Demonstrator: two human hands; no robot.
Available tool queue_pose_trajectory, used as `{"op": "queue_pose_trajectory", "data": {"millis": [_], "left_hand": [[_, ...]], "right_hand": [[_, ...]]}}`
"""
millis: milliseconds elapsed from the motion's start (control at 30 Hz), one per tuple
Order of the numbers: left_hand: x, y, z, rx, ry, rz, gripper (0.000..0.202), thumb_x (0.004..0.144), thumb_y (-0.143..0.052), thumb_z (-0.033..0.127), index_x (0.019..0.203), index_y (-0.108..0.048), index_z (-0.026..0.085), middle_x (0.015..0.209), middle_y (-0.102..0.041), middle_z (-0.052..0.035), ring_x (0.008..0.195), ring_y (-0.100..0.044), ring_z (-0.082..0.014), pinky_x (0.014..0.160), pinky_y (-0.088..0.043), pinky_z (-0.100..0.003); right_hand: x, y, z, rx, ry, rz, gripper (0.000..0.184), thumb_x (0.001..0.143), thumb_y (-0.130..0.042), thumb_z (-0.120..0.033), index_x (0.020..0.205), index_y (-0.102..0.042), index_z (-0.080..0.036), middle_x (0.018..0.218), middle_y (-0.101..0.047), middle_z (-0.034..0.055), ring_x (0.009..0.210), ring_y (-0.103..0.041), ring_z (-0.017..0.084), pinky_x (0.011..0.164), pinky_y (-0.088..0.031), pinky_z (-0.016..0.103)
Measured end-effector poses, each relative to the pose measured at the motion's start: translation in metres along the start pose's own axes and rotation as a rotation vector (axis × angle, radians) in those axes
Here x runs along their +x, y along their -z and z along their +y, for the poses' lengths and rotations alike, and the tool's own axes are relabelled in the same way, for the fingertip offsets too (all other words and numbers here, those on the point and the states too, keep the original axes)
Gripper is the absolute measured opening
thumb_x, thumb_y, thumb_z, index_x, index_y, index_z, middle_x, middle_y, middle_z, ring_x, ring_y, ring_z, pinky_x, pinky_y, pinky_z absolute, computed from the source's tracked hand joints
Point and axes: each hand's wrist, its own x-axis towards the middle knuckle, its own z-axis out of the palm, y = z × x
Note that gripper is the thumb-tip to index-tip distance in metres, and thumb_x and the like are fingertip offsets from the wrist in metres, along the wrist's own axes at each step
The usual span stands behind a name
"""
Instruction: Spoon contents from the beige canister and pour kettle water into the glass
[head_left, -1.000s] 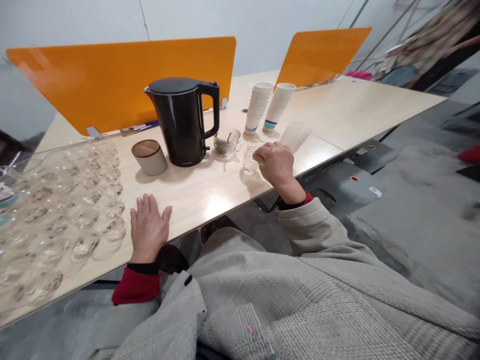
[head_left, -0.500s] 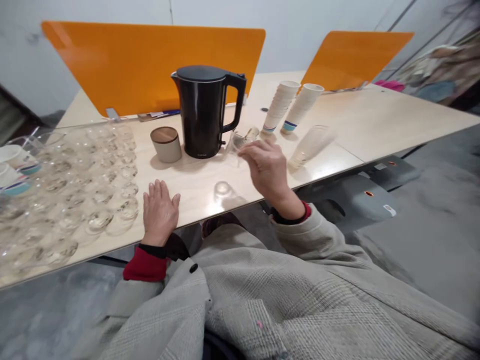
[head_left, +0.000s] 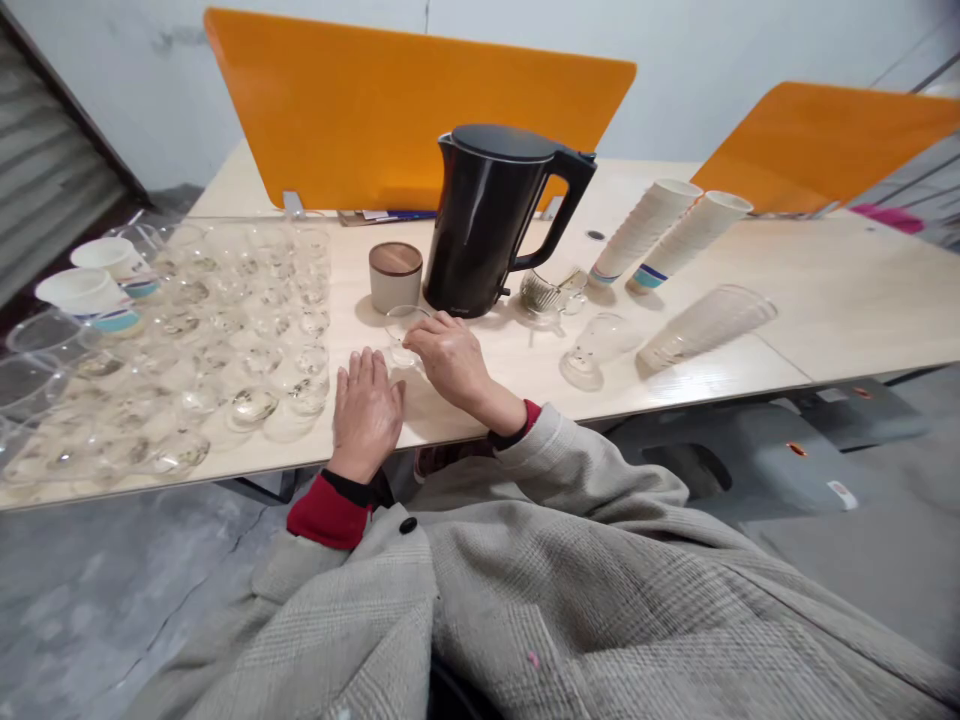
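Observation:
My right hand is closed in a pinch at the rim of a clear plastic cup, which is at the table in front of the lidded canister. Part of the cup blends into the pale tabletop. Flat on the table lies my left hand, fingers stretched out, holding nothing. It rests between that cup and many clear plastic cups with dark bits in their bottoms. Behind my right hand stands a black electric kettle. The beige canister has a wooden lid.
Right of the kettle sits a small glass vessel. Another clear cup and a stack of clear cups are near the front edge. Two paper cup stacks stand behind; more paper cups are far left. Orange dividers line the back.
My right hand has moved left, from beside the glass vessel to near my left hand, with the clear cup. My left hand stays flat on the table. The view has turned left.

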Motion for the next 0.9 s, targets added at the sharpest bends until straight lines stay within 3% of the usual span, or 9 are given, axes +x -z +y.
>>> {"op": "queue_pose_trajectory", "data": {"millis": [300, 400, 533, 700, 900], "left_hand": [[0.000, 0.001, 0.001, -0.013, 0.004, 0.008, 0.063, 0.108, -0.042, 0.030, 0.160, -0.048, -0.003, 0.170, -0.047, -0.0297, 0.163, -0.042, -0.0425, 0.133, -0.033, -0.065], [-0.001, 0.001, 0.001, -0.005, 0.004, 0.005, 0.063, 0.108, -0.042, 0.030, 0.160, -0.048, -0.004, 0.170, -0.047, -0.0299, 0.163, -0.043, -0.0426, 0.133, -0.033, -0.065], [-0.002, -0.001, 0.001, 0.004, -0.005, 0.016, 0.062, 0.108, -0.043, 0.030, 0.161, -0.048, -0.002, 0.170, -0.047, -0.0289, 0.164, -0.042, -0.0413, 0.134, -0.033, -0.064], [-0.002, 0.001, 0.002, 0.031, 0.001, -0.017, 0.062, 0.108, -0.046, 0.030, 0.161, -0.048, -0.003, 0.171, -0.046, -0.0287, 0.164, -0.041, -0.0417, 0.134, -0.033, -0.064], [-0.002, 0.007, 0.005, 0.054, 0.011, -0.049, 0.061, 0.109, -0.046, 0.029, 0.162, -0.048, -0.001, 0.171, -0.047, -0.0265, 0.164, -0.041, -0.0395, 0.135, -0.034, -0.061]], "right_hand": [[0.005, -0.007, -0.007, 0.004, 0.036, 0.002, 0.033, 0.110, -0.051, -0.017, 0.106, -0.083, -0.023, 0.120, -0.082, 0.0095, 0.115, -0.064, 0.030, 0.103, -0.048, 0.046], [0.002, 0.000, -0.001, 0.086, 0.032, 0.032, 0.032, 0.107, -0.054, -0.018, 0.124, -0.080, -0.024, 0.140, -0.076, 0.0104, 0.127, -0.064, 0.031, 0.109, -0.049, 0.050], [0.006, 0.021, 0.020, 0.142, -0.004, 0.198, 0.045, 0.105, -0.055, -0.024, 0.148, -0.067, -0.023, 0.160, -0.063, 0.0128, 0.145, -0.056, 0.033, 0.122, -0.045, 0.053], [0.045, 0.026, 0.048, 0.182, -0.055, 0.249, 0.053, 0.105, -0.054, -0.033, 0.157, -0.058, -0.021, 0.159, -0.062, 0.0158, 0.146, -0.057, 0.033, 0.124, -0.047, 0.054], [0.108, -0.013, 0.054, 0.135, -0.129, 0.113, 0.061, 0.105, -0.058, -0.045, 0.159, -0.052, -0.014, 0.169, -0.049, 0.0221, 0.161, -0.042, 0.037, 0.131, -0.038, 0.056]]}}
